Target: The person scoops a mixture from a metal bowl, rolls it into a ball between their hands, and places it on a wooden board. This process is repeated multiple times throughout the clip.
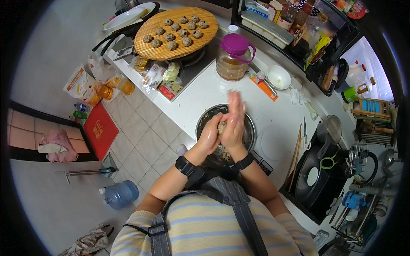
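Observation:
Both hands meet above a metal bowl point(252, 123) holding some of a speckled, sticky mixture point(225, 153). A lump of the mixture point(221, 127) lies between my palms. My left hand point(209, 133) cups it from the left, its wet skin shining. My right hand point(233, 123) presses against it from the right, its fingers extended and slightly blurred. Beyond the bowl, several rounded balls of a similar mixture point(172, 45) rest apart from one another on a round slatted wooden tray point(150, 32) over the stove.
A purple-lidded jar point(232, 64), a white bowl point(279, 77) and an orange packet point(267, 89) stand behind the metal bowl. Scissors point(305, 137) and chopsticks point(294, 153) lie right, beside the black sink point(323, 204). Bagged food point(155, 76) sits at the counter's left edge. A condiment rack point(269, 30) overhangs the back.

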Tool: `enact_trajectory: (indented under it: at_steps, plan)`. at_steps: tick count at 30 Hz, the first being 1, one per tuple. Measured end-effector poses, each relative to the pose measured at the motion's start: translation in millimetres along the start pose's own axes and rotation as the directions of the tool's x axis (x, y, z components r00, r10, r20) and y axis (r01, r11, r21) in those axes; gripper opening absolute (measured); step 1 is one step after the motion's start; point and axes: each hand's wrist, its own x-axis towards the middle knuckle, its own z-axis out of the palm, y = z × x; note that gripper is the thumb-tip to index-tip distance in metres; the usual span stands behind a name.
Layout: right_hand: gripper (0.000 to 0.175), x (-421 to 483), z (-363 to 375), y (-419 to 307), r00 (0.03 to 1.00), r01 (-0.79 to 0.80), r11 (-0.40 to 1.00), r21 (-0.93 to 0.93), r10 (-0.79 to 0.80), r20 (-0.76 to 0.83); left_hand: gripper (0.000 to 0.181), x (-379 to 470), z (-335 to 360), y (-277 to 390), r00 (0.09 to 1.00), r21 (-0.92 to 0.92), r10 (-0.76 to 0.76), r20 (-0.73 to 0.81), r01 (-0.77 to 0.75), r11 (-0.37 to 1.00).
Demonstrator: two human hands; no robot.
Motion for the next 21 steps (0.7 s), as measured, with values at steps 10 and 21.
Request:
enact_trajectory:
  at_steps: [10, 21]
  plan:
    - [0.055, 2, -8, -4, 0.972, 0.021, 0.998, 0.061, -0.034, 0.234, 0.041, -2, 9, -4, 0.993, -0.045, 0.064, -0.103, -0.069, 0.997]
    - [0.037, 1, -42, 5, 0.960, -0.262, 0.947, 0.186, 0.236, 0.147, 0.043, -1, -14, 3, 0.999, -0.307, -0.013, 0.041, 0.025, 0.951]
